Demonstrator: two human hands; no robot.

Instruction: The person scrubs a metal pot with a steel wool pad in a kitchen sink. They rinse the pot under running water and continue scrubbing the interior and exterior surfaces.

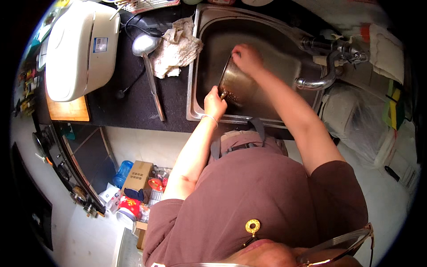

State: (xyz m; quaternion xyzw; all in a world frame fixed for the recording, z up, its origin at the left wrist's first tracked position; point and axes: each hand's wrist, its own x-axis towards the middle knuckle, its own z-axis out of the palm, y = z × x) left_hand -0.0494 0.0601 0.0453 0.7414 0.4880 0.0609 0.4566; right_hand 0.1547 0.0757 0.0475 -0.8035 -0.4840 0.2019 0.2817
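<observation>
A metal pot (238,81) is tipped on its side in the stainless steel sink (192,96). Water drops cling to its wall by a small side handle (223,95). That handle is gripped by my left hand (215,104), which has a bracelet at the wrist. At the far end of the pot, my right hand (247,59) curls over the rim; whether a cloth or pad is under its fingers cannot be seen. The pot's inside faces away from view. To the right of the pot, a chrome faucet (315,83) reaches over the sink, with no stream visible.
Left of the sink lie a crumpled cloth (178,50) and a metal ladle (150,73) on the dark counter (133,113). Farther left, a white appliance (80,50) stands by a wooden board (70,110). A plastic-covered object (353,123) stands at the right.
</observation>
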